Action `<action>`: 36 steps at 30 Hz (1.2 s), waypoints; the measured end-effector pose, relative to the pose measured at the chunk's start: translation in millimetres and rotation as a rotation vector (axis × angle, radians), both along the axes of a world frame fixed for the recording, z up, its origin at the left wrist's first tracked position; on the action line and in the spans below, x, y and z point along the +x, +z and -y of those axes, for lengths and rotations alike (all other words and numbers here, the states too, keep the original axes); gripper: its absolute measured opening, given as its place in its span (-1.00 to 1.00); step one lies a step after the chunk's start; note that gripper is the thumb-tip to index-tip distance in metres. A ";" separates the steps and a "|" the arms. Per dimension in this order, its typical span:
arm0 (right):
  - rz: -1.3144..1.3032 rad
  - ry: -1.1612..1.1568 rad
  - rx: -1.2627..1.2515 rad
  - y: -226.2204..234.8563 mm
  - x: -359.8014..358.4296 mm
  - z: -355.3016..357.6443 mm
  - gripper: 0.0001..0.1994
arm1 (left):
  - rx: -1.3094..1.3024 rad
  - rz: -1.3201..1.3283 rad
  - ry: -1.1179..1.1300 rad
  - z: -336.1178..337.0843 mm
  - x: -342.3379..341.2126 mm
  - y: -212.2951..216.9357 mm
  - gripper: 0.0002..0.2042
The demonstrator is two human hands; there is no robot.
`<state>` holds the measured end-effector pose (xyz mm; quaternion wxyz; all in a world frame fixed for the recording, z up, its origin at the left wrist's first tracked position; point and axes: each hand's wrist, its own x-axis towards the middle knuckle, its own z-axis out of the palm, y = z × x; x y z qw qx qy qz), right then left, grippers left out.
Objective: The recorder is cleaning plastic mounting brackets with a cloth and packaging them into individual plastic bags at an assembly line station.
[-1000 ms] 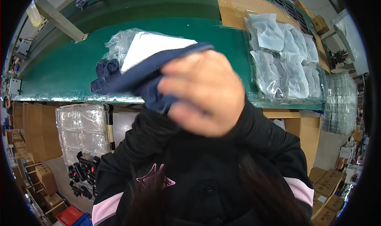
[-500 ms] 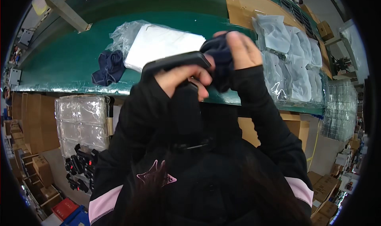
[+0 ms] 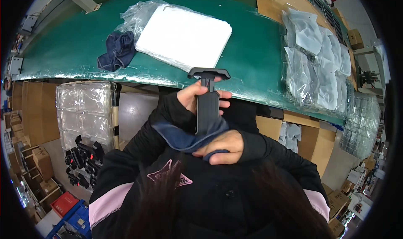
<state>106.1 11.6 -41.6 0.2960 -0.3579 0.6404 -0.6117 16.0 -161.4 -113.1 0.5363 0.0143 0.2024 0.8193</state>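
Observation:
My left hand [image 3: 194,95] is closed around a black clamp-like holder [image 3: 207,109], gripping it just below its wide T-shaped head. The holder has a ribbed, flat body that points down toward my chest. Against its lower end lies a dark blue cloth [image 3: 180,138], partly blurred, with my right hand [image 3: 224,147] closed on it. The cloth covers the holder's bottom end. On the bench, a second dark blue cloth [image 3: 116,50] lies crumpled beside a stack of white sheets [image 3: 184,35], which rests partly in a clear plastic bag.
The green bench [image 3: 252,50] runs across in front of me. Bagged grey-white parts [image 3: 312,62] lie in clear trays at its right. Below left are a clear compartment tray [image 3: 84,113] and several black parts with red spots [image 3: 86,159]. An open cardboard box [image 3: 312,142] stands below right.
The holder has turned from lying crosswise to pointing head away from me. My right hand has come down with the cloth from above the bench to the holder's lower end.

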 end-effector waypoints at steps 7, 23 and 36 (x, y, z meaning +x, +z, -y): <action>0.683 -0.634 -0.639 21.2 -10.0 -20.6 -0.53 | 0.260 0.067 0.138 1.2 32.6 -26.3 -0.26; -1.213 -0.783 0.210 74.8 -64.2 3.6 -0.50 | -0.379 0.131 0.670 -28.1 -42.8 98.0 -0.40; -0.702 -1.555 0.294 2.2 -125.1 -77.8 -0.46 | 0.645 0.046 0.350 -5.5 -74.4 99.2 -0.16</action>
